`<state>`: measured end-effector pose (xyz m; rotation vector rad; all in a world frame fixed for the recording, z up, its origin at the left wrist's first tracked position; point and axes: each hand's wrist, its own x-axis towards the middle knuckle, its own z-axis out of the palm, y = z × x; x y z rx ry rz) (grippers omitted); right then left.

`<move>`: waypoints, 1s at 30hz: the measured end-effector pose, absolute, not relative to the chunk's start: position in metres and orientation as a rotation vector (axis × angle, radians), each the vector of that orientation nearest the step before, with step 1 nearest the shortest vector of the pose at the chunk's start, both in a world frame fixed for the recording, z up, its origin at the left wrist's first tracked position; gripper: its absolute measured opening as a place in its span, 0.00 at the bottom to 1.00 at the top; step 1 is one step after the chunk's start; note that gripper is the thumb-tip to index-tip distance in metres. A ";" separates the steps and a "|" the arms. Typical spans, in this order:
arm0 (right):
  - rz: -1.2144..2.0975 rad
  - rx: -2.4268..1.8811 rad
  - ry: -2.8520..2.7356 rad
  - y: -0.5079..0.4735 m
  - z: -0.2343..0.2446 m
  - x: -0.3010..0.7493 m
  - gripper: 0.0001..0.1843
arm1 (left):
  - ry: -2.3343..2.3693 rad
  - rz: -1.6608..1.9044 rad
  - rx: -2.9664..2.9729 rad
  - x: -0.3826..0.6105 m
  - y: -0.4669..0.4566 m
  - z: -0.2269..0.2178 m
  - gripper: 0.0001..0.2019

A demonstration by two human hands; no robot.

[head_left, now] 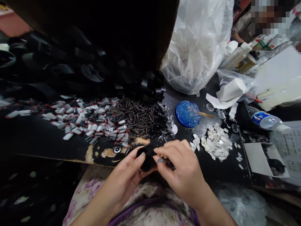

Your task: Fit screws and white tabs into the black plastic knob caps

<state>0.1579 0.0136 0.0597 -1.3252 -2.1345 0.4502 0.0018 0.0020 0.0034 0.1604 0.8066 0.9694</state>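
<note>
Over my lap, at the table's front edge, my left hand (125,177) is closed around a hollow, round black plastic part (147,158), its thumb on the rim. My right hand (182,166) meets it from the right, thumb and fingers pinched at the part's side. What those fingertips hold is too dark and small to make out. Just beyond the hands lie a pile of coil springs (137,117), a heap of small black pieces (161,121) and many grey-white tubes with red ends (91,121). A small ring (117,149) sits near the edge.
A blue dish of clear, grease-like stuff (187,113) has a wooden stick (205,115) in it. Thin pale plates (218,142) are heaped at right, near an open white box (261,160) and a plastic bottle (268,120). Black parts (91,72) and a clear bag (195,47) stand behind.
</note>
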 end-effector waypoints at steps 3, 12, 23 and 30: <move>0.446 -1.305 -2.054 0.013 0.054 0.157 0.05 | 0.833 0.969 0.164 0.002 0.001 0.003 0.09; 0.557 -1.362 -1.795 0.008 0.038 0.150 0.03 | 0.868 1.004 0.189 0.009 0.001 0.002 0.09; 0.569 -1.311 -2.023 0.013 0.056 0.161 0.02 | 0.785 0.921 0.165 0.003 0.000 -0.001 0.09; 0.873 -1.461 -2.101 0.017 0.063 0.167 0.08 | 0.867 0.945 0.199 -0.002 0.005 -0.007 0.07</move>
